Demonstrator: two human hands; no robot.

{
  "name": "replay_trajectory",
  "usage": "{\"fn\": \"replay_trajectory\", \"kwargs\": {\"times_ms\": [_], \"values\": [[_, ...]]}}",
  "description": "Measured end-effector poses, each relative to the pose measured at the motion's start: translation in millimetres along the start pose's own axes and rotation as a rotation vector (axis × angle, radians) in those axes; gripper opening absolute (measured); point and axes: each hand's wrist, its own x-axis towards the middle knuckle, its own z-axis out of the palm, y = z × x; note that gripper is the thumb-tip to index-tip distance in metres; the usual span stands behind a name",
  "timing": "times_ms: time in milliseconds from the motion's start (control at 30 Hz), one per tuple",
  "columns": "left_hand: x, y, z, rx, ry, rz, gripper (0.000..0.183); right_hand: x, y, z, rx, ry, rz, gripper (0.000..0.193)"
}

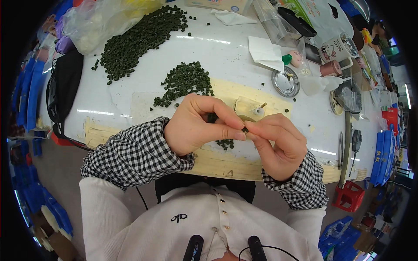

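Observation:
My left hand [193, 126] and my right hand [281, 141] meet over the near part of the table, fingertips pinched together on one small dark green piece [245, 129]. Its exact shape is mostly covered by the fingers. Just beyond the fingertips stands a pale block [250, 107] with a short upright peg [261, 105]. Similar dark green pieces form a small heap [187, 80] past my left hand, and a few more [225, 144] lie below the hands. A much larger heap [135, 45] of short, dark green cylindrical pieces spreads at the far left.
Clear plastic bags [93, 32] and a black cloth bag [67, 87] sit at the left. On the right are a round metal tin lid [285, 82], white tissue [265, 51], a mug [335, 48], a pink thread spool [331, 68] and tweezers [341, 150]. A red stool [349, 196] stands below.

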Motion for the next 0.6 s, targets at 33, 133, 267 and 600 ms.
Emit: {"fn": "replay_trajectory", "kwargs": {"times_ms": [33, 133, 267, 600], "values": [[-0.3, 0.5, -0.4, 0.024, -0.005, 0.002, 0.014, -0.2, 0.2, 0.2, 0.021, -0.002, 0.013, 0.028], [0.3, 3.8, 0.2, 0.066, -0.01, -0.011, 0.018, -0.8, 0.7, -0.5, 0.051, 0.002, 0.019, 0.029], [1.6, 3.9, 0.9, 0.139, -0.017, 0.021, 0.019, -1.0, 1.3, 0.6, 0.024, 0.027, -0.026, 0.03], [-2.2, 8.7, -2.4, 0.552, 0.032, 0.284, 0.022, 0.8, -1.9, -0.4, 0.093, 0.043, 0.065, 0.024]]}}
